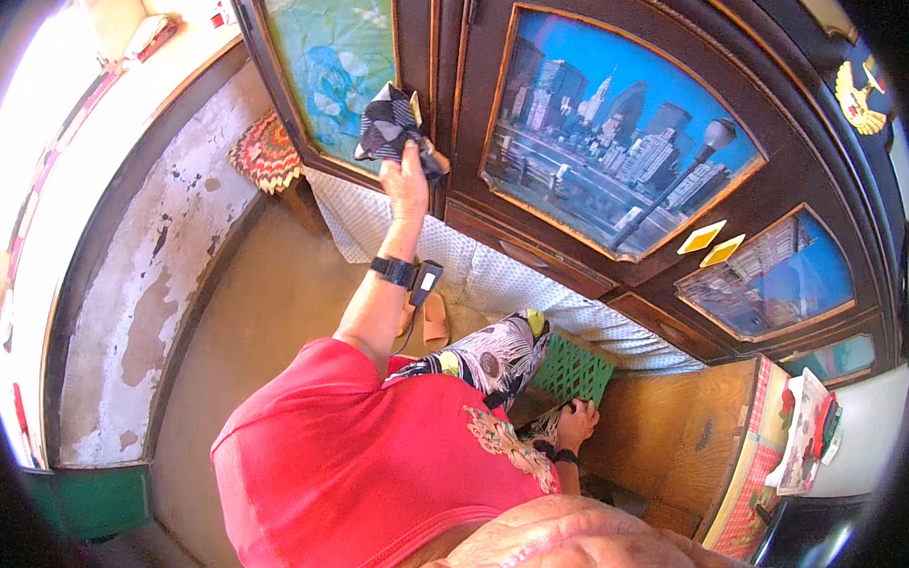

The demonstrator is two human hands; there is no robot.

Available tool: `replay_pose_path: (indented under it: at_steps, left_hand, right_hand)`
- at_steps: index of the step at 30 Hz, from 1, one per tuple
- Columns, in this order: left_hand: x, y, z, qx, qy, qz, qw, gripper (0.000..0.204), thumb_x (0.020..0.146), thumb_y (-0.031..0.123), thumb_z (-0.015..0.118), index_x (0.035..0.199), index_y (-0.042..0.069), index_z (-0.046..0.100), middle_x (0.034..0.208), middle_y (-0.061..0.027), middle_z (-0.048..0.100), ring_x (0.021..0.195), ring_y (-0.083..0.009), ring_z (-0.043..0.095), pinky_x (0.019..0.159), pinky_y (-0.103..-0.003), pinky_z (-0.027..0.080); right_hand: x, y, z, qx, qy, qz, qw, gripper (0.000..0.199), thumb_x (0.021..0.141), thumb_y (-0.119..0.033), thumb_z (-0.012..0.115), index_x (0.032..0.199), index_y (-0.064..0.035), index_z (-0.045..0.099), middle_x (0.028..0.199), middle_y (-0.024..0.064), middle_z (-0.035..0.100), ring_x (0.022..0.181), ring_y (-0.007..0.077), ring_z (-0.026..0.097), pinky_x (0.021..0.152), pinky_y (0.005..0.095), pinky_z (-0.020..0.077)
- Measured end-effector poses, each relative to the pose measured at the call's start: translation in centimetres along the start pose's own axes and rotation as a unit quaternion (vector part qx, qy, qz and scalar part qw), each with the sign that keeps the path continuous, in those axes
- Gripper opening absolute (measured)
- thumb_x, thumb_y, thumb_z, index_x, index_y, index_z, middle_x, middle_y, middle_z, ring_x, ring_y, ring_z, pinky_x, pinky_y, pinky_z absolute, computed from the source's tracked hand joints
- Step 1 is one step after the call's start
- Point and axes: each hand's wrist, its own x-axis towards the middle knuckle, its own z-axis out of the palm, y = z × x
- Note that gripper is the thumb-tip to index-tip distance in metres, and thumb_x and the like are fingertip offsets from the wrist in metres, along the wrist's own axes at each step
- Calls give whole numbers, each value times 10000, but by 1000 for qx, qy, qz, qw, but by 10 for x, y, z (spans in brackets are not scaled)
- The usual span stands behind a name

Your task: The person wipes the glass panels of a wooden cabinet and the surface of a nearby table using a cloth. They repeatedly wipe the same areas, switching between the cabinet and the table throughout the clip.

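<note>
My left hand (406, 177) reaches out and presses a black-and-white patterned cloth (390, 124) against the dark wooden cabinet (461, 104), at the seam between two doors. One door carries a green floral picture (328, 49), the other a city skyline picture (610, 119). A black band with a small device (407, 273) sits on that wrist. My right hand (576, 424) is low on the right, fingers curled on the near edge of a green lattice stool (574, 368). My patterned trouser leg (487, 355) lies between the two hands.
An orange slipper (435, 323) lies on the floor by a white lace cloth (495, 275). A zigzag-patterned cushion (267, 152) sits at the cabinet's left. A peeling wall (145, 273) runs along the left. A wooden table (685, 432) with a checked cloth stands at the right.
</note>
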Motion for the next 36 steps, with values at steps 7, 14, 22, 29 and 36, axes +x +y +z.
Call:
replay_pose_path:
  at_steps: [7, 14, 22, 29, 36]
  left_hand:
    - [23, 15, -25, -30, 50, 16, 998, 295, 932, 133, 612, 1155, -59, 630, 1056, -102, 687, 926, -220, 625, 842, -353, 493]
    - [42, 42, -4, 149, -77, 76, 983, 360, 923, 215, 622, 1130, -79, 612, 1020, -263, 684, 946, -395, 662, 841, -435, 506]
    - [83, 106, 52, 249, -98, 415, 869, 495, 967, 354, 554, 1222, -71, 554, 1219, -338, 537, 1129, -495, 494, 1002, -559, 355]
    - [152, 155, 75, 228, -12, 491, 840, 532, 971, 394, 531, 1252, -57, 544, 1219, -352, 530, 1106, -505, 508, 999, -545, 371]
    - [244, 125, 52, 178, 18, 326, 928, 533, 987, 424, 451, 1281, -1, 579, 1284, -308, 574, 1208, -482, 511, 1042, -499, 374]
  right_hand:
    - [3, 7, 4, 5, -22, 2, 1000, 319, 857, -277, 661, 1148, -154, 702, 1491, 74, 438, 1380, 367, 352, 1060, 542, 389]
    - [1, 1, 2, 12, -13, -11, 1000, 302, 855, -239, 670, 1130, -124, 713, 1463, 102, 476, 1363, 393, 361, 1056, 557, 384]
    - [2, 6, 9, 8, 28, -42, 999, 288, 821, -227, 681, 1079, -110, 731, 1399, 125, 519, 1310, 400, 413, 1047, 523, 404]
    - [6, -2, -1, -15, -48, -6, 999, 322, 819, -259, 675, 1121, -155, 715, 1440, 110, 497, 1337, 386, 392, 1072, 515, 393]
    - [2, 1, 5, -5, -6, -15, 1000, 299, 828, -237, 676, 1111, -150, 712, 1438, 112, 493, 1351, 391, 378, 1052, 542, 396]
